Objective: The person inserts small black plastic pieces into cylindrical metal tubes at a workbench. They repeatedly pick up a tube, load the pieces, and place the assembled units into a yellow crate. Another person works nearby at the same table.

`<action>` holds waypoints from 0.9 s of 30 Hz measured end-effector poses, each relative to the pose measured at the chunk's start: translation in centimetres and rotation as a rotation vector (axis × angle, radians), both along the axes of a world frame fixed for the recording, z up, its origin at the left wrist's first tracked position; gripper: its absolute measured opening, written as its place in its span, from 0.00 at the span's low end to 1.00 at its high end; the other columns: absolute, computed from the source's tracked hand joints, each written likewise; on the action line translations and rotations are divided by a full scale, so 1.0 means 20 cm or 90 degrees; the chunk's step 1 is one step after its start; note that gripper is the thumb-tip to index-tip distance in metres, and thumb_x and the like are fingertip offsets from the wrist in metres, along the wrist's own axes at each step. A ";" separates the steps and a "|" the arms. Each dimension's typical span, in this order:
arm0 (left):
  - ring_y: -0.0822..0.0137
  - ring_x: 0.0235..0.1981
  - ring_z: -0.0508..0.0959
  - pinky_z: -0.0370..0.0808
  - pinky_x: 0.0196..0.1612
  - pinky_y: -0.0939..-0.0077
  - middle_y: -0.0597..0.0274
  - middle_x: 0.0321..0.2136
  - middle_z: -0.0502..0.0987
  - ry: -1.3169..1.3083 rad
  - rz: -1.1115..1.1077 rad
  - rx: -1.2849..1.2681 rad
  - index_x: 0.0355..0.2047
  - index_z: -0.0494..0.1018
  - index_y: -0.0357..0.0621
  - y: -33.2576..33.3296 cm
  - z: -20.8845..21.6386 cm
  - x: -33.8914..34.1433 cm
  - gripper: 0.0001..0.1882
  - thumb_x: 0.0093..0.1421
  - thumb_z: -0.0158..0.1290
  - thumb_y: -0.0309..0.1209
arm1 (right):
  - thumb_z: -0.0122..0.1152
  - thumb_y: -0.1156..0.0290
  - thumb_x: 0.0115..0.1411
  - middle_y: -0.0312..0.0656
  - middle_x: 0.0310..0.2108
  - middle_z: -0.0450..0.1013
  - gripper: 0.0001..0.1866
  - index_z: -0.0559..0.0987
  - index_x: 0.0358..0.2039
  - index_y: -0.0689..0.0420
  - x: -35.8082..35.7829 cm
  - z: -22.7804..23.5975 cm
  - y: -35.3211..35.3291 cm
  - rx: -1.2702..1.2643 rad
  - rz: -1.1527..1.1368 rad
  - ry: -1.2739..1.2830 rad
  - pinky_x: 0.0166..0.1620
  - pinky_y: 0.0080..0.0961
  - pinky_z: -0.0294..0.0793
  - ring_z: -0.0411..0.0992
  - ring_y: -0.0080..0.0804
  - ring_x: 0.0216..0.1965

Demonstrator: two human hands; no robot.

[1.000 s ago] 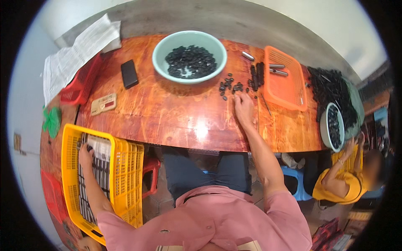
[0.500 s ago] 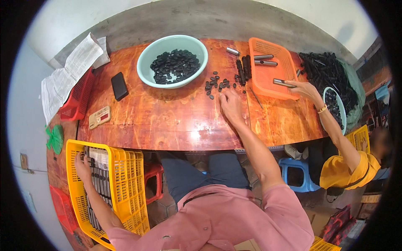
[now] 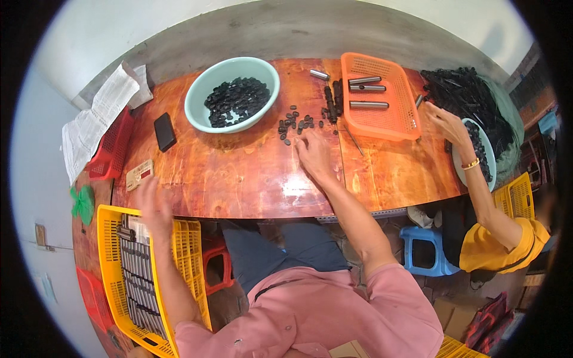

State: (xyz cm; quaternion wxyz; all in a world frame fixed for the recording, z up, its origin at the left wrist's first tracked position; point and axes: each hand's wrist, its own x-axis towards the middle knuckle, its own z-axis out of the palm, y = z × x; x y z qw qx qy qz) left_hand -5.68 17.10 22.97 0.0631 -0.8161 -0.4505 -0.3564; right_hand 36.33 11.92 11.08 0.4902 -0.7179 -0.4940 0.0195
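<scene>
My right hand (image 3: 313, 152) lies flat on the orange-brown wooden table (image 3: 239, 179), fingertips at a scatter of small black parts (image 3: 295, 122). It holds nothing. My left hand (image 3: 154, 206) is blurred in motion at the table's near edge, just above the yellow crate (image 3: 191, 268) of grey metal rods (image 3: 134, 268). The blur hides whether it holds anything. A teal bowl (image 3: 197, 113) full of the same black parts stands beyond the scatter. An orange tray (image 3: 388, 122) with three metal rods sits to the right of my right hand.
A black phone (image 3: 164, 131), a small card (image 3: 138, 174), a red basket (image 3: 110, 149) and papers (image 3: 98, 113) lie at the left. At the right a co-worker's hand (image 3: 444, 122) reaches between the tray and a white bowl (image 3: 462, 167) of black parts. Stools stand under the table.
My left hand has risen out of the yellow crate to the table's edge. My right hand stays by the loose black parts. The co-worker's hand has drawn back from the orange tray.
</scene>
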 end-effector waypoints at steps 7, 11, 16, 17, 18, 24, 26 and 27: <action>0.45 0.71 0.57 0.51 0.72 0.47 0.49 0.70 0.59 0.025 -0.075 -0.242 0.66 0.65 0.48 -0.02 -0.46 0.69 0.32 0.64 0.58 0.41 | 0.61 0.74 0.59 0.47 0.30 0.74 0.04 0.76 0.32 0.60 0.03 0.17 -0.09 0.092 0.070 0.030 0.36 0.39 0.74 0.75 0.46 0.32; 0.44 0.71 0.55 0.48 0.72 0.43 0.50 0.71 0.59 0.175 -0.027 -0.256 0.66 0.65 0.48 -0.12 -0.53 0.86 0.31 0.67 0.53 0.48 | 0.62 0.73 0.62 0.47 0.30 0.74 0.06 0.75 0.31 0.60 0.33 0.31 -0.08 0.135 0.027 -0.008 0.36 0.36 0.74 0.75 0.42 0.31; 0.46 0.70 0.57 0.49 0.72 0.45 0.50 0.69 0.61 0.108 -0.028 -0.277 0.63 0.68 0.46 -0.09 -0.57 0.83 0.28 0.67 0.52 0.46 | 0.60 0.68 0.63 0.49 0.36 0.77 0.09 0.80 0.36 0.61 0.90 0.44 0.04 -0.051 -0.141 -0.153 0.43 0.42 0.74 0.76 0.49 0.40; 0.46 0.70 0.58 0.50 0.72 0.45 0.50 0.68 0.62 0.107 -0.030 -0.273 0.63 0.68 0.45 -0.09 -0.56 0.84 0.28 0.67 0.52 0.46 | 0.60 0.68 0.64 0.49 0.38 0.78 0.10 0.81 0.39 0.61 1.03 0.40 0.06 -0.096 -0.165 -0.184 0.45 0.45 0.74 0.76 0.51 0.42; 0.46 0.70 0.59 0.50 0.72 0.45 0.50 0.68 0.63 0.106 -0.035 -0.267 0.62 0.68 0.45 -0.09 -0.56 0.85 0.28 0.67 0.52 0.45 | 0.59 0.69 0.63 0.52 0.40 0.79 0.10 0.82 0.38 0.61 1.19 0.32 0.08 -0.141 -0.163 -0.214 0.46 0.46 0.74 0.76 0.52 0.44; 0.46 0.69 0.60 0.52 0.71 0.45 0.50 0.66 0.65 0.085 -0.041 -0.266 0.61 0.69 0.45 -0.08 -0.56 0.83 0.27 0.66 0.53 0.44 | 0.54 0.73 0.62 0.55 0.47 0.79 0.12 0.83 0.39 0.63 1.37 0.26 0.10 -0.486 -0.189 -0.329 0.50 0.50 0.76 0.77 0.51 0.50; 0.46 0.68 0.60 0.52 0.71 0.45 0.51 0.66 0.65 0.087 -0.034 -0.260 0.61 0.70 0.45 -0.09 -0.56 0.83 0.27 0.66 0.53 0.44 | 0.55 0.72 0.61 0.54 0.47 0.79 0.12 0.84 0.41 0.60 1.35 0.27 0.11 -0.561 -0.173 -0.366 0.49 0.49 0.77 0.77 0.50 0.50; 0.46 0.68 0.60 0.52 0.71 0.45 0.51 0.66 0.65 0.078 -0.033 -0.258 0.61 0.70 0.45 -0.09 -0.55 0.82 0.26 0.66 0.53 0.44 | 0.57 0.72 0.60 0.54 0.46 0.80 0.12 0.85 0.42 0.58 1.30 0.34 0.11 -0.590 -0.165 -0.385 0.49 0.48 0.77 0.78 0.50 0.50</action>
